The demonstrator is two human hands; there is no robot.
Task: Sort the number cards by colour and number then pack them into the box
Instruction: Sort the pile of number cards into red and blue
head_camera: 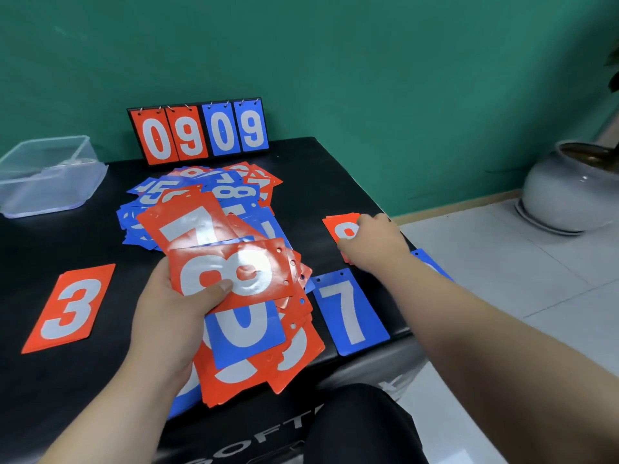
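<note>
While left hand point(167, 316) fingers clamp a card stack point(248, 333) at 6 o'clock, red 3 card point(70, 309) at 9, blue 7 card point(348, 313) at 4, right hand point(373, 244) on red card point(339, 225) at 3, finger grip untellable, loose pile point(201, 202) central, clear box point(50, 177) at 10.

Left hand point(167, 306) curled in grip, right hand point(375, 242) extended forward, palm down

Glossy plastic-looking cards point(231, 279); clear plastic box point(50, 177).
</note>
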